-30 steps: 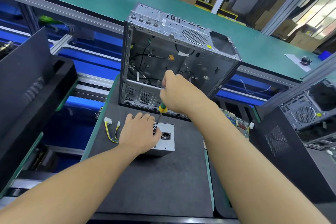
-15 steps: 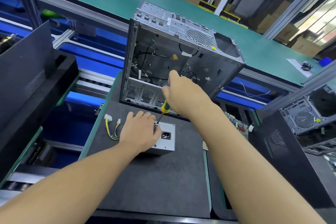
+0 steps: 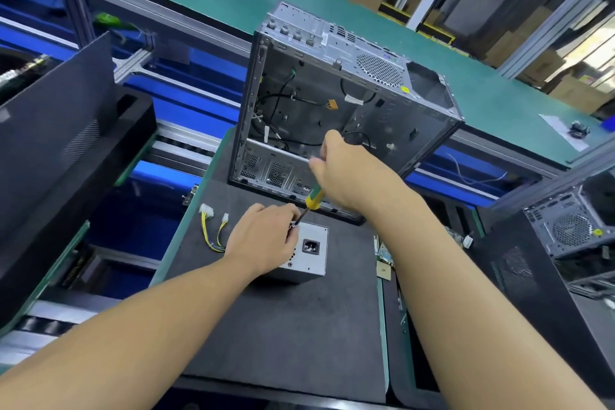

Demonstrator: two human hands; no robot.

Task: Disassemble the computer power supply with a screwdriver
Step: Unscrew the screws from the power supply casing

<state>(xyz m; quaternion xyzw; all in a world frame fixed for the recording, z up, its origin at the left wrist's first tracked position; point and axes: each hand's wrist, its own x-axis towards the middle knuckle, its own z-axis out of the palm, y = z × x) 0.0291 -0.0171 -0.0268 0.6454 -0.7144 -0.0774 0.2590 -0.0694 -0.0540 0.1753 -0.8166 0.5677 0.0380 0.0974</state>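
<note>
Two hands meet at the grey metal box-shaped power supply (image 3: 312, 265) lying on the dark mat (image 3: 283, 326) before the open grey computer case (image 3: 332, 76): the right hand (image 3: 346, 173) grips the green-and-yellow-handled screwdriver (image 3: 312, 198), while the left hand (image 3: 263, 240) rests on the supply, fingertips bunched at the tool's tip, any pinch unclear.

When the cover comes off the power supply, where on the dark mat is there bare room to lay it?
The widest bare patch of the mat lies between the power supply and the mat's near edge. A narrower strip lies to its right. Crowded: cables left, case behind.
</note>
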